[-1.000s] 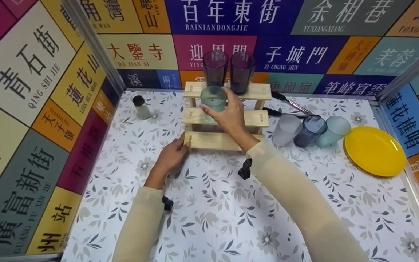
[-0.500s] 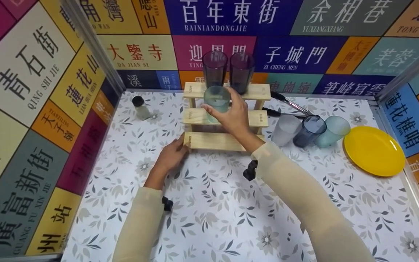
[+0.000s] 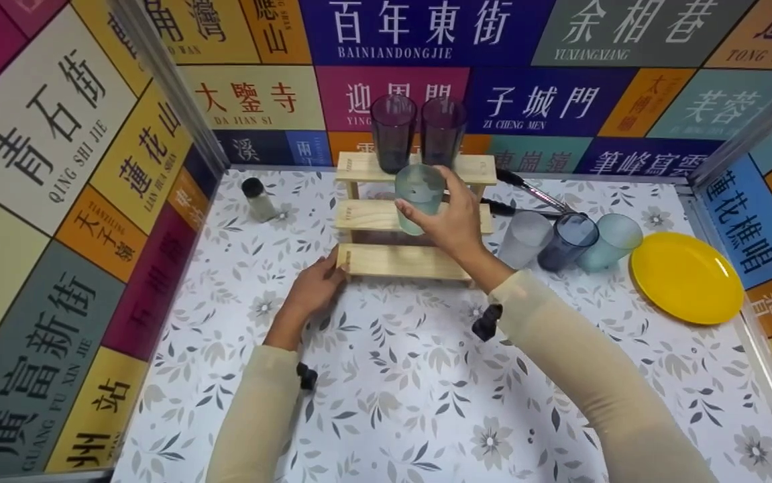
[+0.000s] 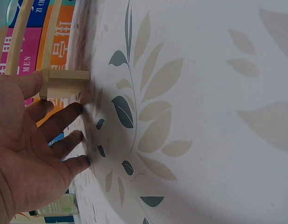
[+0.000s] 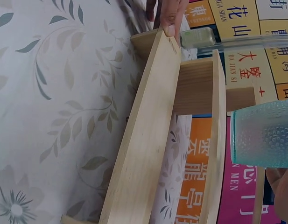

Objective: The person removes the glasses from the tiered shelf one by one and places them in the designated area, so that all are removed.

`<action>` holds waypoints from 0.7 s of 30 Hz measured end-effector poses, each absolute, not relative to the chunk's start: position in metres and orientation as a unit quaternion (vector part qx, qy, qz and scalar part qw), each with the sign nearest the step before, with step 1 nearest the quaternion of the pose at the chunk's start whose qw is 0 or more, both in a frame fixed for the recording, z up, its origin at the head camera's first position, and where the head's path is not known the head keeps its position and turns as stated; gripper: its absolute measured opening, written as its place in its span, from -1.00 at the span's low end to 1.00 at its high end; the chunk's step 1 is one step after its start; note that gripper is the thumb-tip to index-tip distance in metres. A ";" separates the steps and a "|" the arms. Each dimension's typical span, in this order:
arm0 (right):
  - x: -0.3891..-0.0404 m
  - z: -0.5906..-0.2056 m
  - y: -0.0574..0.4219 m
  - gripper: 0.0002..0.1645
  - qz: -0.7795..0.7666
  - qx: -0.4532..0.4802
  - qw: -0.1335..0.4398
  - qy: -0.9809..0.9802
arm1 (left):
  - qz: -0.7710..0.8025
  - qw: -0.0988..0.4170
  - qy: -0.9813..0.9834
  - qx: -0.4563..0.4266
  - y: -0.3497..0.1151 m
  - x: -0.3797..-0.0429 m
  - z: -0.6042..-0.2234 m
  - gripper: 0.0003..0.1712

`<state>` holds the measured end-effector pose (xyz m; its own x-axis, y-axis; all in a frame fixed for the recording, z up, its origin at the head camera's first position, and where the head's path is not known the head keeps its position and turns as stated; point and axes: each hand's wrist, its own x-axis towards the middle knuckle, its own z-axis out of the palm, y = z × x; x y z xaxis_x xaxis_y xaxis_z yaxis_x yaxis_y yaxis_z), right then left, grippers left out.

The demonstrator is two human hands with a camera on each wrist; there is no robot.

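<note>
My right hand [image 3: 455, 218] grips a pale teal tumbler [image 3: 419, 196] in front of a three-tier wooden rack [image 3: 406, 260]. In the right wrist view the textured teal tumbler [image 5: 263, 135] appears beside the middle tier, with a bit of my right hand [image 5: 283, 189] below it. My left hand [image 3: 315, 288] holds the left end of the rack's lowest tier, thumb on top. In the left wrist view the left hand [image 4: 34, 140] pinches that end with thumb and index finger while the other fingers extend. Two purple glasses [image 3: 392, 134] stand on the top tier.
Right of the rack are a frosted tumbler [image 3: 524, 238], a dark blue tumbler [image 3: 567, 241], a pale teal tumbler [image 3: 610, 241] and a yellow plate [image 3: 687, 278]. Black-handled utensils [image 3: 533, 191] lie behind them. A small black-capped bottle [image 3: 258, 200] stands at left.
My right hand has moved the teal tumbler rightward and slightly toward me, from the left part of the rack to its middle. The left hand has stayed in place.
</note>
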<state>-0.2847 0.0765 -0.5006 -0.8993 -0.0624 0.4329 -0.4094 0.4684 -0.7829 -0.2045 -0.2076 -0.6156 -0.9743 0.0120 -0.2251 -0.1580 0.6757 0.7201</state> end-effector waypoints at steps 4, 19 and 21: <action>-0.279 -0.501 0.090 0.05 0.492 0.135 0.179 -0.841 | 0.396 0.108 0.911 -0.041 -0.207 -0.205 -0.616 -0.22; -0.262 -0.507 0.137 0.04 0.493 0.131 0.168 -0.844 | 0.399 0.112 0.910 -0.033 -0.214 -0.213 -0.629 -0.18; -0.260 -0.508 0.144 0.05 0.490 0.127 0.165 -0.847 | 0.397 0.116 0.910 -0.027 -0.217 -0.214 -0.631 -0.13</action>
<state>-0.2596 0.1442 -0.5079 -0.9134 -0.0533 0.4036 -0.3765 0.4877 -0.7877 -0.2144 -0.2167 -0.6307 -0.9718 0.0429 -0.2317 -0.1406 0.6837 0.7161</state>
